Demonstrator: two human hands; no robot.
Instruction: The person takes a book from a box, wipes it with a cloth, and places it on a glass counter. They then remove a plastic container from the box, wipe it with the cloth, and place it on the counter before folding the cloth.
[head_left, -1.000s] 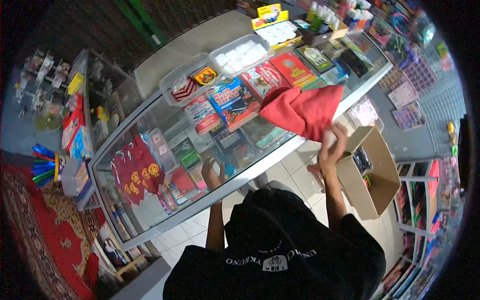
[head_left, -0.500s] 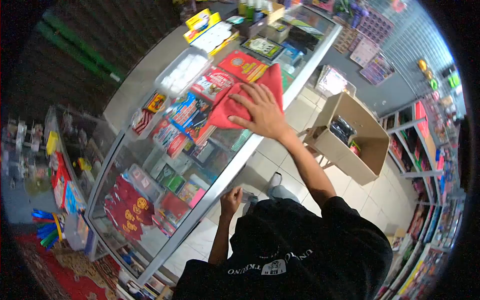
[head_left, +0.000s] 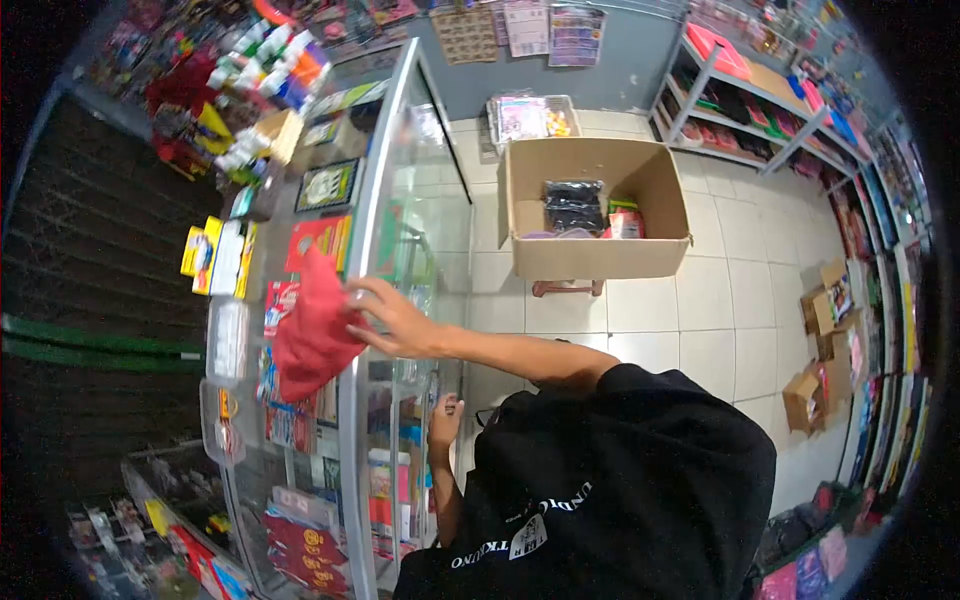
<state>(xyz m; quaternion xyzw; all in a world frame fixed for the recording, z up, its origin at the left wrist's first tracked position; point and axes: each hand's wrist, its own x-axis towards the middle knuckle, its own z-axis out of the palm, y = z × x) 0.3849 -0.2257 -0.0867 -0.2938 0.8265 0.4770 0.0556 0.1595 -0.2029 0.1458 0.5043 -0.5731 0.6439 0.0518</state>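
A red cloth (head_left: 318, 335) hangs bunched from my right hand (head_left: 398, 322), its thumb and fingers pinching one edge. It covers part of the books and packets lying on the glass counter (head_left: 365, 215), near its metal front edge. Low beside the counter's inner side is my left hand (head_left: 446, 420), with fingers curled; whether anything is inside them cannot be made out. A red and yellow booklet (head_left: 318, 243) lies just beyond the cloth. To its left are a yellow box (head_left: 203, 255) and a clear plastic container (head_left: 228, 340).
A cardboard box (head_left: 598, 258) holding dark packets stands on a small stool (head_left: 567, 288) to the right. Behind it sits a basket (head_left: 562, 118) of papers. Metal shelves (head_left: 735, 150) line the back right, with smaller cartons (head_left: 803, 398) on the tiled floor.
My right hand has gone from lying spread flat on the cloth to gripping its edge and lifting it. The view has turned to the right. My left hand stays low by the counter.
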